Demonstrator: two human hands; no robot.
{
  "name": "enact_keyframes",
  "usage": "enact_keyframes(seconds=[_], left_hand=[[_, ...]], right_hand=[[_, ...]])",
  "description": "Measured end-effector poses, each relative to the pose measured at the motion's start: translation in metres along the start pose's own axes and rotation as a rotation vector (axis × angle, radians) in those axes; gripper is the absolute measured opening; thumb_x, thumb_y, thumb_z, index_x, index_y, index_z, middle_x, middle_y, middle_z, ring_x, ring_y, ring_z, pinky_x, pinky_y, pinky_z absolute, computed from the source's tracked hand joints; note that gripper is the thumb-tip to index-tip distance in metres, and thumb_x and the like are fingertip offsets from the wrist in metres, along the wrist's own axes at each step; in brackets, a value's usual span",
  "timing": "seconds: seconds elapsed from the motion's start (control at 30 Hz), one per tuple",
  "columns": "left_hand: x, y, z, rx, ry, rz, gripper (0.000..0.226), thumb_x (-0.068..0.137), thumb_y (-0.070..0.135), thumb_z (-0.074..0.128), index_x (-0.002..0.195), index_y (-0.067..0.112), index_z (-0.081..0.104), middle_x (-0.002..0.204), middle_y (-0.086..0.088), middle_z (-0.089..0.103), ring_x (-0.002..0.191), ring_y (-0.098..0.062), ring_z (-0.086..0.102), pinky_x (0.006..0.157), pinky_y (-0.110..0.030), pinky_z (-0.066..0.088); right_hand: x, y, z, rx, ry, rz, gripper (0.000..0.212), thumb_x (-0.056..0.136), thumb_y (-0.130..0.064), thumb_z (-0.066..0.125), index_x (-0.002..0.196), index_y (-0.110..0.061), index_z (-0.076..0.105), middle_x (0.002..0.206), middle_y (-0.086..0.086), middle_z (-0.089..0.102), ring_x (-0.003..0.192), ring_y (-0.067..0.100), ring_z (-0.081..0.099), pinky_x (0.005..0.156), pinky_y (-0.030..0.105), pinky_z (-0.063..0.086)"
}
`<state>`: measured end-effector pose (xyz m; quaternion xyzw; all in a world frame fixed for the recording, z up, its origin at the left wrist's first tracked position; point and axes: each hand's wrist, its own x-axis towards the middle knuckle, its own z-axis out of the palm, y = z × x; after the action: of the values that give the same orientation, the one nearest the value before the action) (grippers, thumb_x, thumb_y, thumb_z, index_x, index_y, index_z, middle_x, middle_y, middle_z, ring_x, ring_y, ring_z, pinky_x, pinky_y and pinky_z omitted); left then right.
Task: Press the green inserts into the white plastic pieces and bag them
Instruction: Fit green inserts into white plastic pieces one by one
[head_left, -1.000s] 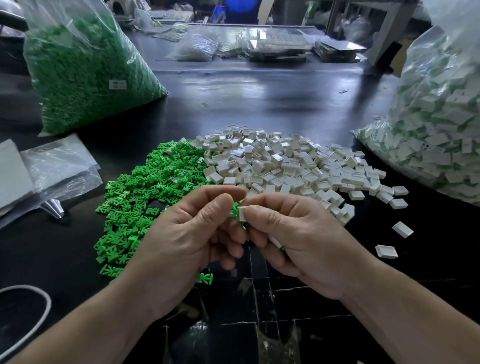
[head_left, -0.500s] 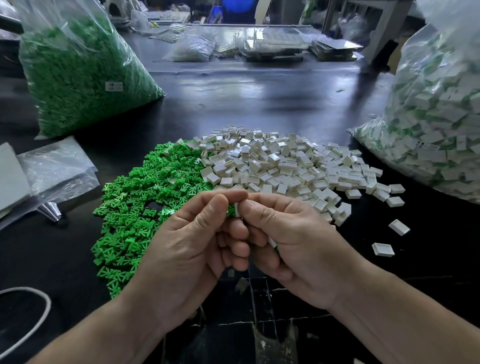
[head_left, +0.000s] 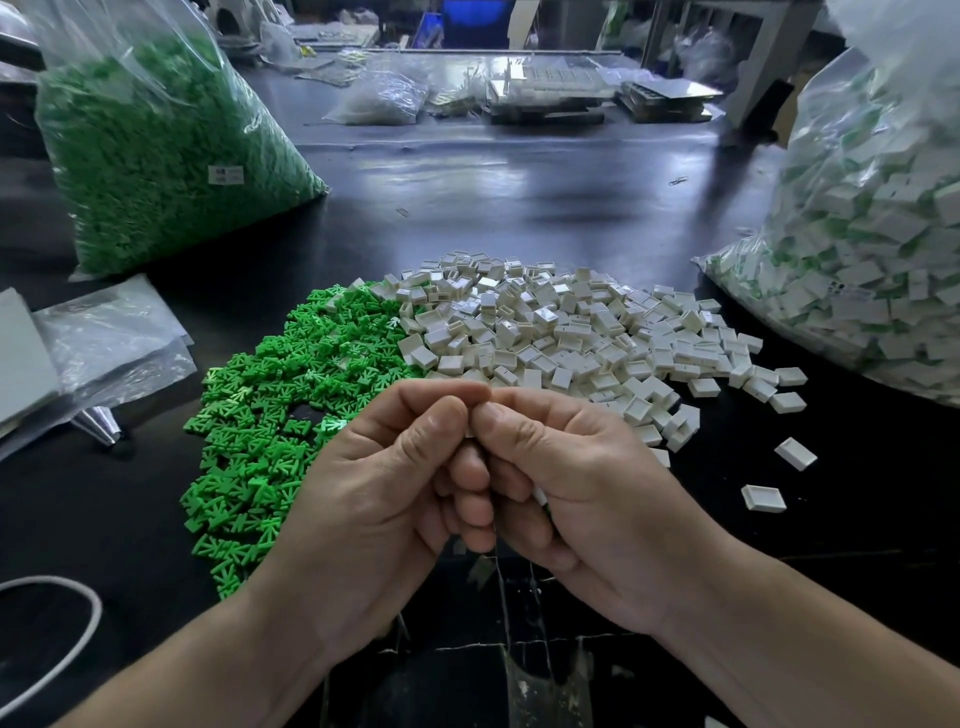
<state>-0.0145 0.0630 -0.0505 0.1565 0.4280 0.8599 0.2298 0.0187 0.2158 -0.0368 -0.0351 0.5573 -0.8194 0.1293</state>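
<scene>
Just in front of the heaps of green inserts (head_left: 291, 415) and white pieces (head_left: 571, 332), the left hand (head_left: 374, 499) and right hand (head_left: 582, 499) curl tight, thumbs pinching a nearly hidden white piece (head_left: 470, 432), light, rigid, slick plastic, probably best gripped by its edges while pressing.

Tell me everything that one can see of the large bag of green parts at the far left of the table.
The bag is large, of clear, crinkled plastic film, stuffed with small bright green parts. It stands on the dark table at the far left, bulging at its base; its top runs out of the picture. A small white label with unreadable print shows on its right face. Just before its base lie flat clear bags; whether they touch is unclear.
</scene>
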Motion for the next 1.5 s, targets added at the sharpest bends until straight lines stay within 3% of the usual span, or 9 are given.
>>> enact_keyframes(seconds=[0.13, 0.33, 0.8, 0.97, 1.1, 1.2, 1.3, 1.4, 1.5], left_hand=[[-0.001, 0.0, 0.0, 0.008, 0.035, -0.002, 0.032, 0.07, 0.029, 0.084, 0.096, 0.015, 0.073, 0.057, -0.005, 0.062, 0.043, -0.014, 0.059, 0.042, -0.025, 0.049], [0.0, 0.0, 0.002, 0.038, 0.103, -0.009, 0.014, 0.077, 0.022, 0.075, 0.09, 0.016, 0.074, 0.053, -0.005, 0.058, 0.039, -0.014, 0.054, 0.041, -0.024, 0.047], [0.003, 0.004, 0.002, 0.096, 0.023, 0.005, 0.021, 0.088, 0.019, 0.061, 0.104, 0.011, 0.071, 0.062, -0.008, 0.061, 0.048, -0.017, 0.058, 0.045, -0.027, 0.051], [0.002, 0.018, -0.011, 0.396, 0.111, 0.088, 0.022, 0.086, 0.023, 0.063, 0.106, 0.017, 0.07, 0.07, -0.011, 0.065, 0.057, -0.021, 0.062, 0.05, -0.028, 0.051], [0.002, 0.027, -0.024, 0.865, 0.282, 0.147, 0.013, 0.092, 0.025, 0.061, 0.095, 0.033, 0.07, 0.072, -0.003, 0.07, 0.059, -0.016, 0.065, 0.052, -0.024, 0.053], [-0.001, 0.028, -0.026, 1.288, 0.254, 0.159, 0.016, 0.082, 0.049, 0.062, 0.093, 0.039, 0.069, 0.078, 0.015, 0.07, 0.068, -0.004, 0.065, 0.057, -0.017, 0.052], [-0.004, 0.027, -0.024, 1.647, 0.18, 0.168, 0.024, 0.078, 0.056, 0.058, 0.091, 0.038, 0.067, 0.084, 0.026, 0.062, 0.078, 0.006, 0.058, 0.066, -0.017, 0.048], [-0.007, 0.026, -0.022, 1.768, 0.113, 0.143, 0.03, 0.074, 0.065, 0.05, 0.088, 0.04, 0.061, 0.082, 0.025, 0.058, 0.076, 0.006, 0.053, 0.064, -0.021, 0.046], [-0.007, 0.022, -0.019, 1.855, 0.066, 0.177, 0.035, 0.075, 0.066, 0.046, 0.1, 0.045, 0.059, 0.085, 0.024, 0.057, 0.073, 0.004, 0.051, 0.058, -0.013, 0.035]], right_hand=[[0.001, 0.003, 0.002, -0.008, 0.012, 0.02, 0.029, 0.098, -0.025, 0.059, 0.115, -0.003, 0.067, 0.067, 0.003, 0.057, 0.053, 0.017, 0.045, 0.033, 0.017, 0.028], [0.002, 0.003, 0.003, -0.04, 0.031, 0.036, 0.024, 0.101, -0.025, 0.056, 0.082, -0.013, 0.067, 0.069, 0.013, 0.052, 0.052, 0.024, 0.039, 0.035, 0.023, 0.022], [0.006, 0.001, -0.002, 0.068, -0.059, 0.022, 0.033, 0.102, -0.026, 0.049, 0.075, -0.007, 0.054, 0.061, 0.008, 0.057, 0.042, 0.012, 0.046, 0.031, 0.017, 0.026], [0.013, -0.005, -0.023, 0.389, -0.11, -0.017, 0.011, 0.083, -0.021, 0.055, 0.076, -0.017, 0.048, 0.065, 0.002, 0.056, 0.04, 0.007, 0.048, 0.031, 0.016, 0.033], [0.016, -0.012, -0.04, 0.467, -0.087, -0.056, 0.019, 0.075, -0.023, 0.072, 0.077, -0.016, 0.055, 0.078, 0.006, 0.06, 0.045, 0.008, 0.054, 0.031, 0.015, 0.036], [0.016, -0.013, -0.042, 0.211, 0.042, -0.002, 0.004, 0.083, -0.017, 0.067, 0.083, -0.015, 0.063, 0.075, 0.007, 0.062, 0.043, 0.01, 0.052, 0.03, 0.015, 0.035], [0.011, -0.011, -0.041, -0.45, 0.194, 0.007, 0.014, 0.089, -0.014, 0.068, 0.096, -0.025, 0.074, 0.069, -0.002, 0.066, 0.047, 0.01, 0.054, 0.035, 0.02, 0.037], [0.006, -0.007, -0.036, -1.167, 0.241, -0.12, 0.017, 0.093, -0.035, 0.068, 0.109, -0.035, 0.072, 0.079, -0.017, 0.069, 0.068, 0.0, 0.063, 0.059, 0.014, 0.048], [0.008, -0.008, -0.029, -1.474, 0.177, -0.062, 0.032, 0.095, -0.043, 0.063, 0.127, -0.04, 0.062, 0.1, -0.008, 0.071, 0.091, 0.01, 0.064, 0.081, 0.031, 0.054]])
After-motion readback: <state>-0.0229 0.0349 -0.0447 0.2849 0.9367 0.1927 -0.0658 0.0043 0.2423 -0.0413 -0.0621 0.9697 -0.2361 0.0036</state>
